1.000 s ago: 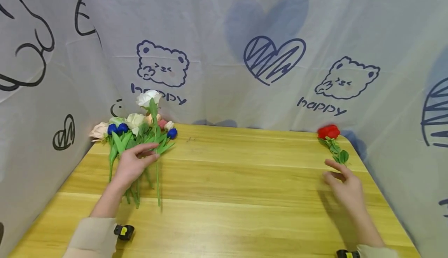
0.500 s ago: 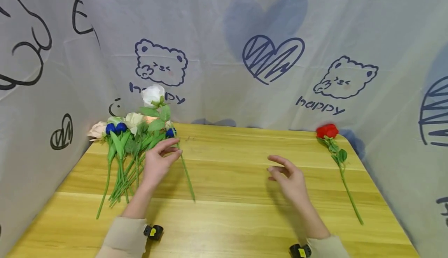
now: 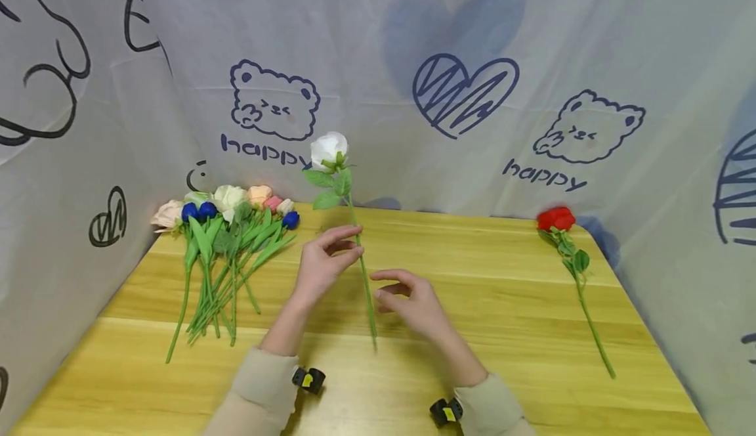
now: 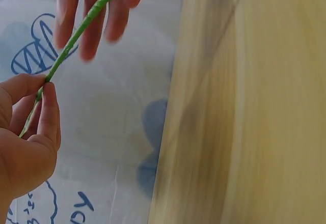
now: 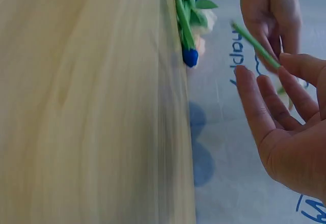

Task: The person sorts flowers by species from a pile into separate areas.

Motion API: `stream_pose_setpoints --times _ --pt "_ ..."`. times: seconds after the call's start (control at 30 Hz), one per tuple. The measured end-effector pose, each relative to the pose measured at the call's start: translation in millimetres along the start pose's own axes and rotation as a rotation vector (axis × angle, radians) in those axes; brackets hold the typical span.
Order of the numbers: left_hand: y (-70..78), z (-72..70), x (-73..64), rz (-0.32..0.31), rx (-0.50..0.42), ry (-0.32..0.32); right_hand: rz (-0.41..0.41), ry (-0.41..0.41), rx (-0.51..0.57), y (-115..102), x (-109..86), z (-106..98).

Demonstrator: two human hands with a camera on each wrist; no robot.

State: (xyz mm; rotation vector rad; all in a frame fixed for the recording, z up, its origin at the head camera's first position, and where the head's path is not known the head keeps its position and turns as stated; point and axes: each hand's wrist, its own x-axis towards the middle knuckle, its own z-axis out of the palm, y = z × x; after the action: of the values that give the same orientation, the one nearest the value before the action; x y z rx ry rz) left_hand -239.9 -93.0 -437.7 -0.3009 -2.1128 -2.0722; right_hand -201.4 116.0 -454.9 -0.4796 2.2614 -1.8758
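A white artificial rose [image 3: 329,152] stands nearly upright over the middle of the table. My left hand [image 3: 327,262] pinches its green stem between thumb and fingertips, plainly so in the left wrist view, where the stem [image 4: 76,33] slants up past the fingers. To the right of the lower stem, my right hand [image 3: 413,301] holds its thumb and fingers spread apart. From the right wrist, the right hand [image 5: 290,127] overlaps the stem, its fingers parted. A single red rose [image 3: 556,218] lies at the right of the table.
At the table's left lies a bunch of artificial flowers [image 3: 230,203], pale roses and blue tulips with crossing green stems. A printed cloth [image 3: 378,94] hangs behind and along both sides of the wooden table [image 3: 472,259].
My left hand has carried the white rose from the bunch rightward to the middle. My right hand has moved left from beside the red rose to the white rose's stem.
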Motion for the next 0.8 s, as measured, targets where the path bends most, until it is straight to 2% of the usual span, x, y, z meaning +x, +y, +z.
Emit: stream_pose_setpoints --times 0.2,0.43,0.8 --pt "0.8 12.9 2.7 0.003 -0.02 -0.012 0.048 0.021 0.06 -5 3.9 9" --pt "-3.0 16.5 -1.0 0.017 -0.016 -0.022 0.065 0.011 0.062 -1 5.8 9" --pt "-7.0 18.4 -4.0 0.065 -0.024 -0.037 0.07 0.047 0.03 1 -0.6 4"
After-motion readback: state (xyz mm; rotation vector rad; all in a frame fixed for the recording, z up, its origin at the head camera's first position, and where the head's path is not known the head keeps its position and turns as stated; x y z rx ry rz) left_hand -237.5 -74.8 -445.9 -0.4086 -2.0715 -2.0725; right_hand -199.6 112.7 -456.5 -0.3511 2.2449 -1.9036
